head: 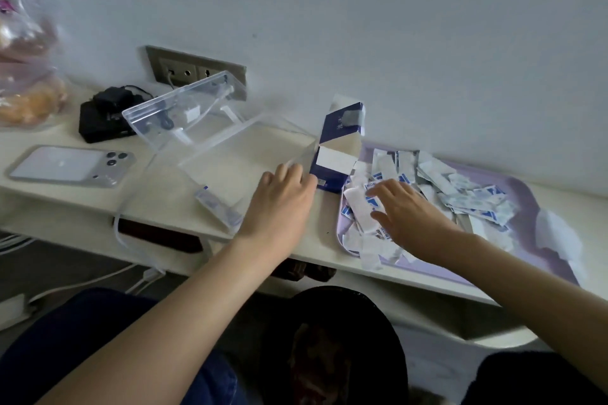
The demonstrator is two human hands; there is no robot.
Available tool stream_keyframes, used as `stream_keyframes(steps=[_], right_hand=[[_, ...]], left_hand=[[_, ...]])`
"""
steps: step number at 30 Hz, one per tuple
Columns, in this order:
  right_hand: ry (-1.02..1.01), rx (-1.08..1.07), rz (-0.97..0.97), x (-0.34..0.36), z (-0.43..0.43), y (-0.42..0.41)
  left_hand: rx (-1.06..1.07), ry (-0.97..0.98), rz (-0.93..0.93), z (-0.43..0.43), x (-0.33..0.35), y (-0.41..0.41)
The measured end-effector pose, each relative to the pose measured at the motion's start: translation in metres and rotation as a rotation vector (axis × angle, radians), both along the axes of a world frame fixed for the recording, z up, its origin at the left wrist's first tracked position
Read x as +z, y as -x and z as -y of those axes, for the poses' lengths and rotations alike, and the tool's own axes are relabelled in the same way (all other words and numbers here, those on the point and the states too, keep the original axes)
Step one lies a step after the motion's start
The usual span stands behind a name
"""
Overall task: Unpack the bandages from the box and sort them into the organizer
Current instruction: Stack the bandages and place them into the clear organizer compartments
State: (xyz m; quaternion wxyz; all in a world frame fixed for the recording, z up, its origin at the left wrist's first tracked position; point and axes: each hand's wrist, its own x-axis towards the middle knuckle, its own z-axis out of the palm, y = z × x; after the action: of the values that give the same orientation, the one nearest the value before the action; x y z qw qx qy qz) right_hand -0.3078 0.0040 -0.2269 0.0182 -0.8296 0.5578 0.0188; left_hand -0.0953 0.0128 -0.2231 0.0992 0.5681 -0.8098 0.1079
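Observation:
A clear plastic organizer [171, 171] with its lid [184, 108] tilted open sits on the white table. A few wrapped bandages [218, 207] lie at its near right corner. My left hand [283, 197] rests at the organizer's right edge, fingers curled over the rim. An opened blue and white bandage box [339, 148] stands between organizer and tray. A heap of white and blue wrapped bandages [460, 194] covers the purple tray [533, 207]. My right hand [404, 210] lies spread on the heap's left side, fingers relaxed.
A phone [72, 166] lies face down at the left, behind it a black charger and box [105, 118]. A plastic bag of bread [26, 59] stands far left. A wall socket [194, 71] is behind the lid. A dark bin [329, 345] sits below the table.

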Motion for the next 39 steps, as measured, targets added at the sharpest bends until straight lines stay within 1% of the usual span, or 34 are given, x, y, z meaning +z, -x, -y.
stream_keyframes(steps=[2, 4, 6, 9, 12, 16, 18, 20, 25, 27, 30, 31, 34, 37, 39], right_hand=[[-0.058, -0.075, -0.012, -0.007, 0.001, 0.016], [-0.098, -0.102, -0.02, -0.012, -0.001, 0.033], [-0.139, -0.13, -0.023, -0.014, -0.002, 0.046], [-0.183, -0.214, -0.023, -0.016, 0.006, 0.056], [-0.212, -0.3, 0.07, -0.015, 0.016, 0.059], [-0.257, -0.297, 0.206, -0.02, 0.022, 0.057], [-0.257, -0.34, 0.311, -0.023, 0.029, 0.057], [-0.259, -0.374, 0.408, -0.025, 0.035, 0.057], [-0.32, -0.429, 0.566, -0.025, 0.044, 0.051], [-0.319, -0.433, 0.551, -0.027, 0.047, 0.049], [-0.274, -0.42, 0.451, -0.03, 0.05, 0.045], [-0.262, -0.422, 0.446, -0.03, 0.05, 0.043], [-0.259, -0.468, 0.513, -0.029, 0.049, 0.04], [-0.255, -0.492, 0.527, -0.026, 0.052, 0.043], [-0.258, -0.521, 0.538, -0.024, 0.054, 0.048]], left_hand=[[-0.085, -0.033, -0.004, 0.0, -0.006, 0.014], [-0.161, -0.116, -0.011, -0.003, -0.011, 0.028], [-0.195, -0.203, 0.009, 0.001, -0.019, 0.041], [-0.187, -0.304, 0.004, 0.009, -0.025, 0.055], [-0.197, -0.386, 0.024, 0.015, -0.034, 0.068], [-0.194, -0.452, 0.092, 0.019, -0.041, 0.085], [-0.178, -0.471, 0.112, 0.02, -0.041, 0.093], [-0.172, -0.49, 0.09, 0.021, -0.039, 0.099], [-0.163, -0.516, 0.047, 0.02, -0.034, 0.106], [-0.17, -0.525, 0.038, 0.021, -0.033, 0.106], [-0.168, -0.527, 0.014, 0.026, -0.033, 0.106], [-0.165, -0.528, -0.004, 0.027, -0.033, 0.105], [-0.152, -0.544, -0.056, 0.029, -0.033, 0.105], [-0.152, -0.543, -0.048, 0.033, -0.032, 0.105], [-0.128, -0.57, -0.091, 0.035, -0.029, 0.105]])
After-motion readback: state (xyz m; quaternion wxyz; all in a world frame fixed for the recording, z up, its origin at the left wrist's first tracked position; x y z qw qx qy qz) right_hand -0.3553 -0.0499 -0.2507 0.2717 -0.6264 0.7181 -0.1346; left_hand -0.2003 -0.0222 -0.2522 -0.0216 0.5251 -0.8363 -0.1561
